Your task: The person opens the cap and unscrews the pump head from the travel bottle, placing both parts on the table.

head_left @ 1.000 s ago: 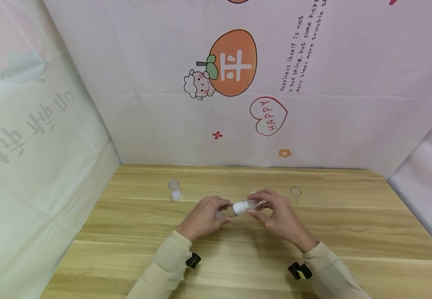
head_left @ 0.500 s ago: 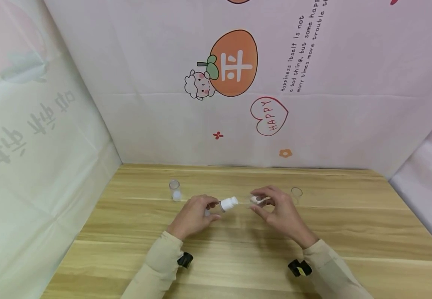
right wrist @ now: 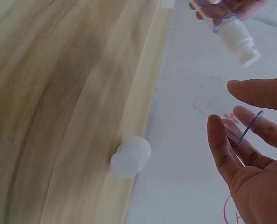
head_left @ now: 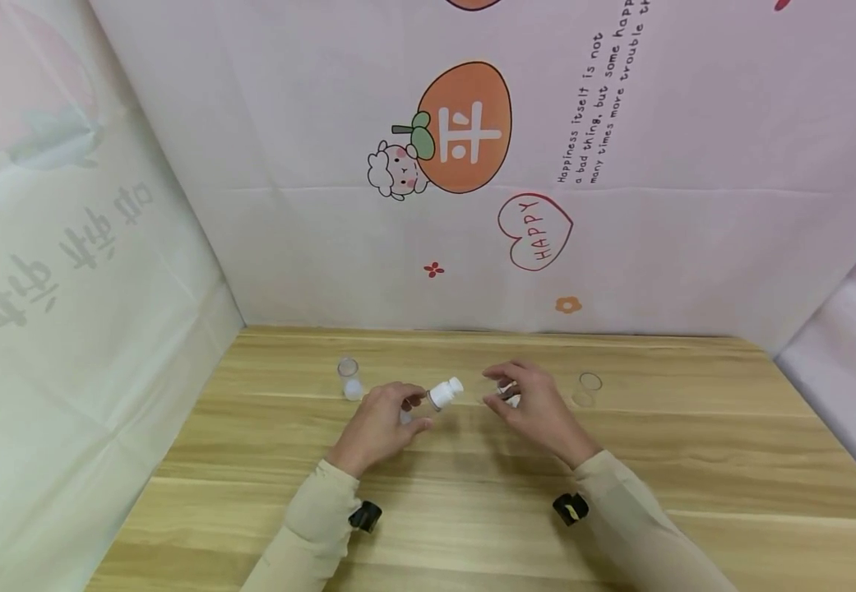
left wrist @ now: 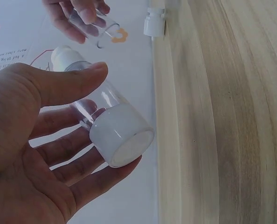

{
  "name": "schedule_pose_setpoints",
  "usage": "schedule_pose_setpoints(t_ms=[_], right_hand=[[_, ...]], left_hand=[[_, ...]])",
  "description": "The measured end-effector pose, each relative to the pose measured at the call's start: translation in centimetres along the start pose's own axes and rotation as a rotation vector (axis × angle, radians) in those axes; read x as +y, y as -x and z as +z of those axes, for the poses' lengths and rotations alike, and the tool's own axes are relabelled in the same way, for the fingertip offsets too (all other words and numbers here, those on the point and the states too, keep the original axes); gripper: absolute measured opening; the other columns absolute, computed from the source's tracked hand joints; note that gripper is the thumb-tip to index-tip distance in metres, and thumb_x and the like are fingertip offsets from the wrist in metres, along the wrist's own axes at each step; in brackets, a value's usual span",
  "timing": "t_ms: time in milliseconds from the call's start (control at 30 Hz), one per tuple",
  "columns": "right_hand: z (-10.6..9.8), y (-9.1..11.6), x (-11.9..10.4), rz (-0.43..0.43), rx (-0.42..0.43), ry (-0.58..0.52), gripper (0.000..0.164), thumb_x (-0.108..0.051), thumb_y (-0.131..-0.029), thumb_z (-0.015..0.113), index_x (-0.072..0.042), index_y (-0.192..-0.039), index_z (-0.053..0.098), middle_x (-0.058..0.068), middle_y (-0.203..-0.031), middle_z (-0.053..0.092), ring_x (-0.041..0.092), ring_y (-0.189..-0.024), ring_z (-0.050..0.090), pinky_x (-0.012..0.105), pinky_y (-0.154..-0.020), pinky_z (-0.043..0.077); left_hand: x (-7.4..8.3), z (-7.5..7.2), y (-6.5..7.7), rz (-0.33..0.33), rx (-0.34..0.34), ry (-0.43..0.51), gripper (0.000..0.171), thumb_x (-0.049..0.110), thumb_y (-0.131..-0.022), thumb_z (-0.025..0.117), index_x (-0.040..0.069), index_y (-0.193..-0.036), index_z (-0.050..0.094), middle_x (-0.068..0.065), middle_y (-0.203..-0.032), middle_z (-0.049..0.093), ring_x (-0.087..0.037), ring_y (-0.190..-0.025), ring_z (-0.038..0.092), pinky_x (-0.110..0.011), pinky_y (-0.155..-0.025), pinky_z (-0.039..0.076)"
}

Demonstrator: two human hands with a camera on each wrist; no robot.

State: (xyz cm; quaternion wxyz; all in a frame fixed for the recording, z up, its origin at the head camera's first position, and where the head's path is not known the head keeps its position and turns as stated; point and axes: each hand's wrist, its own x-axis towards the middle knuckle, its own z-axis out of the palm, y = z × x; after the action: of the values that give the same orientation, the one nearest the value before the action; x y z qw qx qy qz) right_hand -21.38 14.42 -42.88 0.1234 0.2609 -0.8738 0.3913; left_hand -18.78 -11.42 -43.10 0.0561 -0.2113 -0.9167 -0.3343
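Clear cap [right wrist: 225, 105] has left the bottle [left wrist: 111, 109], white pump [right wrist: 130, 157] nearby.

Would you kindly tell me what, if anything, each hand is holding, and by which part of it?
The left hand holds a white-topped bottle by its clear body; the right hand holds a clear cap around its side wall.

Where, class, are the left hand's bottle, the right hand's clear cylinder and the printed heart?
Bottle [left wrist: 120, 128], left wrist view: white lower body.
Clear cylinder [right wrist: 224, 105], right wrist view: see-through side wall.
Printed heart [head_left: 535, 232], head view: lettered middle.
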Motion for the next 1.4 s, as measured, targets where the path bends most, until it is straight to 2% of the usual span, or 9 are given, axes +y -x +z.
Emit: schedule_pose_setpoints(t_ms=[267,400,567,867,1133,1400], right_hand=[[1.0,-1.1,0.7,0.029,-0.055,0.089,0.031,0.000,-0.083,0.081,0.002,-0.112,0.071,0.017,-0.103,0.064,0.025,-0.083,0.069,0.036,-0.071,0.060],[1.5,-1.7,1.0,0.047,-0.097,0.134,0.029,-0.001,-0.084,0.080,0.001,-0.112,0.071,0.015,-0.105,0.064,0.028,-0.088,0.069,0.037,-0.072,0.059],[2.1,-2.1,1.4,0.044,-0.135,0.168,0.029,0.001,-0.085,0.079,0.004,-0.112,0.070,0.014,-0.105,0.064,0.032,-0.090,0.068,0.038,-0.073,0.059],[3.0,-2.6,1.6,0.026,-0.162,0.261,0.031,0.000,-0.082,0.082,0.002,-0.111,0.071,0.014,-0.101,0.064,0.025,-0.085,0.062,0.039,-0.074,0.056],[3.5,-3.1,1.4,-0.007,-0.192,0.296,0.031,0.005,-0.081,0.080,0.003,-0.111,0.070,0.014,-0.098,0.064,0.027,-0.087,0.060,0.043,-0.077,0.054],[3.7,-3.2,1.4,0.017,-0.236,0.306,0.032,0.006,-0.080,0.077,0.003,-0.112,0.070,0.015,-0.100,0.064,0.032,-0.094,0.061,0.047,-0.083,0.054]], left_hand=[[-0.1,-0.2,0.0,0.004,0.053,0.002,0.037,0.017,-0.086,0.083,0.000,-0.117,0.072,-0.012,-0.103,0.073,-0.026,-0.092,0.067,-0.041,-0.080,0.056],[-0.3,-0.2,0.0,0.001,0.065,0.008,0.036,0.017,-0.086,0.083,0.001,-0.116,0.072,-0.011,-0.103,0.073,-0.025,-0.091,0.067,-0.041,-0.080,0.056],[-0.3,-0.2,0.0,0.003,0.067,0.026,0.035,0.016,-0.087,0.083,0.001,-0.116,0.072,-0.012,-0.102,0.073,-0.025,-0.091,0.067,-0.041,-0.080,0.056],[-0.2,-0.3,0.1,-0.001,0.067,0.025,0.036,0.016,-0.087,0.082,0.001,-0.118,0.072,-0.011,-0.104,0.073,-0.025,-0.092,0.067,-0.041,-0.081,0.056],[-0.3,-0.3,0.1,0.005,0.061,0.037,0.036,0.017,-0.088,0.082,0.000,-0.118,0.071,-0.011,-0.103,0.072,-0.025,-0.092,0.067,-0.040,-0.080,0.056],[-0.4,-0.2,0.1,0.006,0.068,0.052,0.035,0.015,-0.087,0.082,0.000,-0.117,0.071,-0.012,-0.104,0.072,-0.026,-0.092,0.067,-0.041,-0.080,0.056]])
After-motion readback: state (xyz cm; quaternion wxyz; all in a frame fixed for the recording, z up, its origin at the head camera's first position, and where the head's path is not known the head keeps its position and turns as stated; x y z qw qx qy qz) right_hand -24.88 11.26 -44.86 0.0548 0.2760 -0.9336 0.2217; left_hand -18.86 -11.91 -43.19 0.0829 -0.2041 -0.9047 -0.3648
